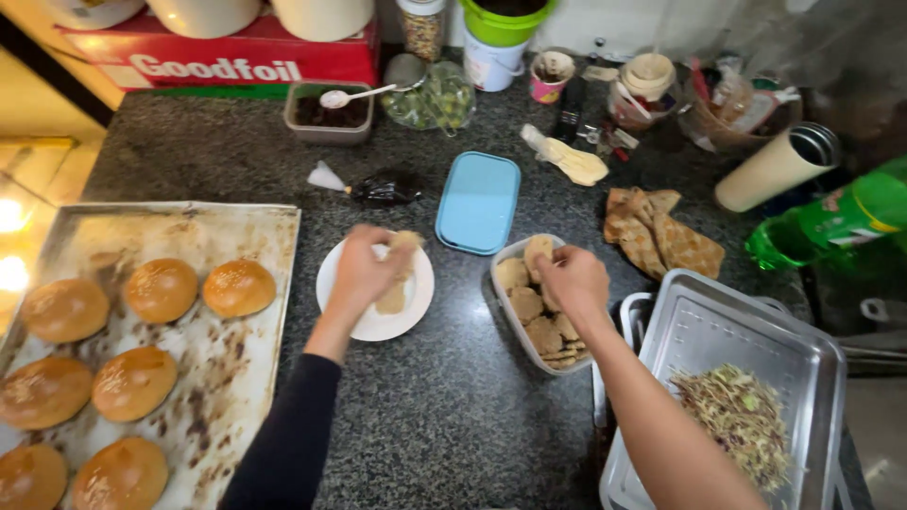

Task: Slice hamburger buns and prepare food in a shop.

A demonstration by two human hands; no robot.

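My left hand (364, 272) hovers over a white plate (419, 302) on the dark stone counter and holds a flat breaded patty (406, 242) above it. Another pale patty (391, 298) lies on the plate under the hand. My right hand (573, 280) reaches into a clear plastic container (503, 304) full of several breaded patties and pinches one patty (538, 249) at its far end. The container's light blue lid (477, 201) lies just beyond, between the two hands.
A worn baking tray (236, 378) with several browned buns sits at the left. A steel tray (803, 349) with shredded salad is at the right. Brown cloth, piping bags, a dish with spoon, jars, cups, a green bottle and a red box crowd the back.
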